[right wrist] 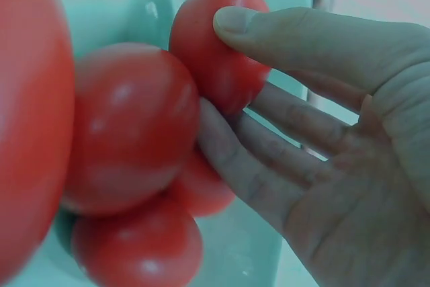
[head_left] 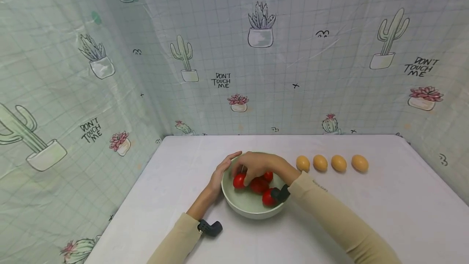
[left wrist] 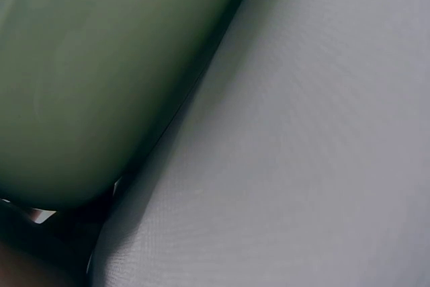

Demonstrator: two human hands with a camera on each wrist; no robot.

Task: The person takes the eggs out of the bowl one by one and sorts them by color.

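Note:
A pale green bowl [head_left: 253, 214] stands on the table with several red tomatoes [head_left: 270, 197] inside. My left hand [head_left: 218, 174] rests along the bowl's left side, its fingers extended up to the rim. In the left wrist view the bowl's outer wall [left wrist: 87, 78] fills the upper left, and only a dark, blurred bit of the hand shows below it. Reaching into the bowl, my right hand [head_left: 258, 164] pinches one tomato [right wrist: 218, 38] between thumb and fingers, at the bowl's left part. Other tomatoes [right wrist: 134, 129] lie right beside those fingers.
To the right of the bowl, several yellow-orange, lemon-like fruits [head_left: 338, 163] lie in a row on the white table [head_left: 366, 207]. A cloth with cactus drawings [head_left: 293, 60] hangs behind the table and along its sides.

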